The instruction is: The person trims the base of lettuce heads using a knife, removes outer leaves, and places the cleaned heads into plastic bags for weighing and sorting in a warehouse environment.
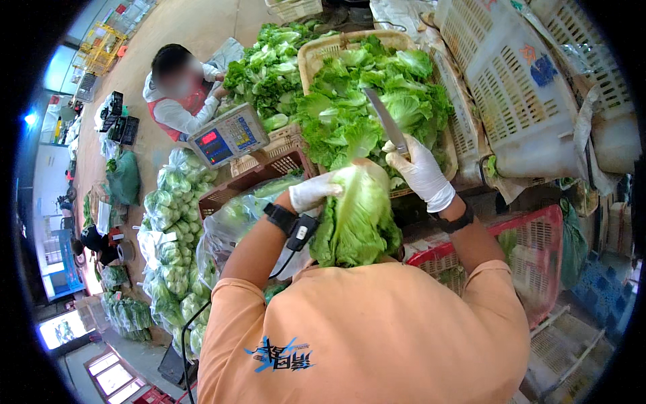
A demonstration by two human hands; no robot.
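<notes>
My gloved left hand (315, 192) grips a leafy green lettuce (358, 219) near its cut stem end, which points away from me; the leaves hang toward my chest. In my gloved right hand (422, 172) is a knife (385, 120), held by its handle with the blade pointing up and to the left. The blade is apart from the held lettuce and above a pile of loose lettuce leaves (377, 81). Those leaves fill a cream plastic crate (316, 50) just beyond my hands.
Left of the crate stand a scale display (229, 137) and a brown crate (296, 163) with a plastic bag. Bagged vegetables (178, 222) are stacked farther left. A person (182, 94) works by more lettuce (269, 67). At right are a red crate (548, 256) and stacked white crates (518, 87).
</notes>
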